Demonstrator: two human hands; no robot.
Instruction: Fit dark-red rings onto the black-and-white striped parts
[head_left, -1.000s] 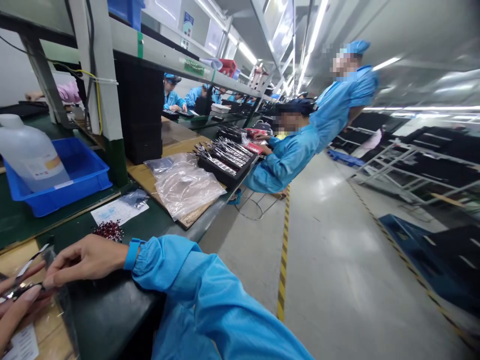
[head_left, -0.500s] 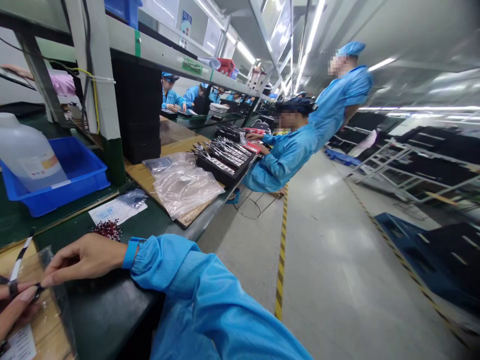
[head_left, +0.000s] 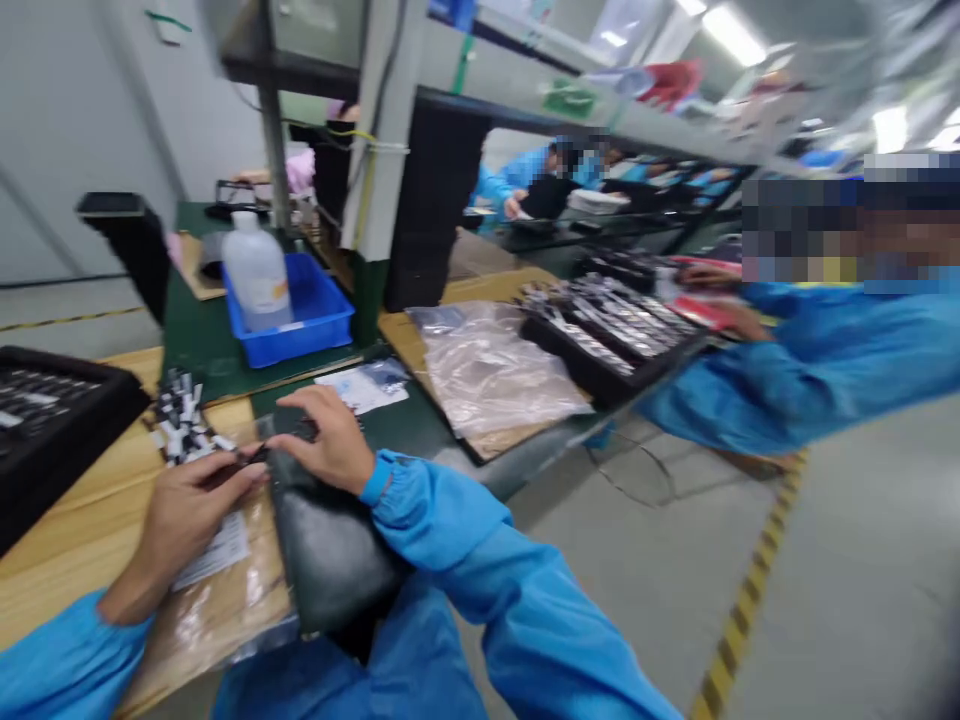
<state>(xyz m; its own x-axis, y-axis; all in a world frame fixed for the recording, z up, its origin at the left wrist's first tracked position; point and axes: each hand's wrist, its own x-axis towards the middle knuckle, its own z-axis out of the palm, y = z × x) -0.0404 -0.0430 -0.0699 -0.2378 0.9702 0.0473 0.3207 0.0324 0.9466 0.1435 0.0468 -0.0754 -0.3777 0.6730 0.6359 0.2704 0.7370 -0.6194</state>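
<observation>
Over a clear plastic bag point(head_left: 255, 560) on the wooden board, my left hand point(head_left: 184, 510) pinches a small black part point(head_left: 253, 455), blurred and mostly covered by the fingers. My right hand point(head_left: 330, 440) is just to its right, thumb and forefinger spread, with nothing visible between them. Its thumb tip is close to the part; whether they touch I cannot tell. Behind my left hand lies a pile of black-and-white strips point(head_left: 180, 415). A printed white label point(head_left: 217, 550) is partly hidden beneath that hand.
A black tray point(head_left: 56, 420) of small parts sits at left. Beyond are a blue bin point(head_left: 319, 310) with a white jug point(head_left: 256, 270), a paper sheet point(head_left: 360, 387) and plastic bags point(head_left: 502, 370). A co-worker's sleeve point(head_left: 787, 370) is at right, beside black trays of strips point(head_left: 615, 320).
The view has swung left, bringing my left hand, the strip pile and the left tray into sight. My right hand's fingers have parted from the pinch at the black part.
</observation>
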